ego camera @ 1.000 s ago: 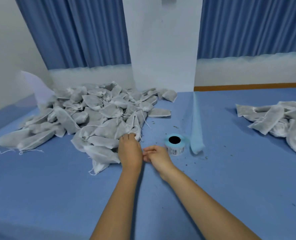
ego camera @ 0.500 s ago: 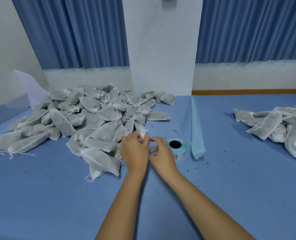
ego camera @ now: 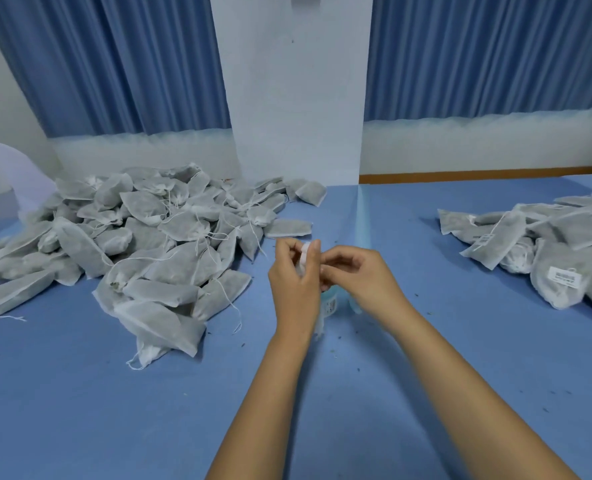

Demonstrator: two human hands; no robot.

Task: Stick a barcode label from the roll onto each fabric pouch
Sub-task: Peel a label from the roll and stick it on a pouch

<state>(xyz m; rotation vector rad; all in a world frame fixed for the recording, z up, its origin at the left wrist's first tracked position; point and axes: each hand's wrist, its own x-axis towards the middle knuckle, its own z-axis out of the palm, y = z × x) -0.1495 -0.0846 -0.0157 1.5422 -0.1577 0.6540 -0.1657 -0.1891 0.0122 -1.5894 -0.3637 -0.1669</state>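
Soft, even, cool light falls without glare on the white pillar (ego camera: pixel 298 91). Left of the pillar, the heaped fabric pouches (ego camera: pixel 142 258) hold only shallow shadows. Below it, a faint, soft-edged shadow lies on the blue table (ego camera: pixel 80 410). The curtains (ego camera: pixel 114 64) either side of the pillar bow with wide-angle distortion, and fine detail is soft throughout.

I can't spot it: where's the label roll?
Head view, centre: the label roll stands on the table, mostly hidden between the left hand and right hand.
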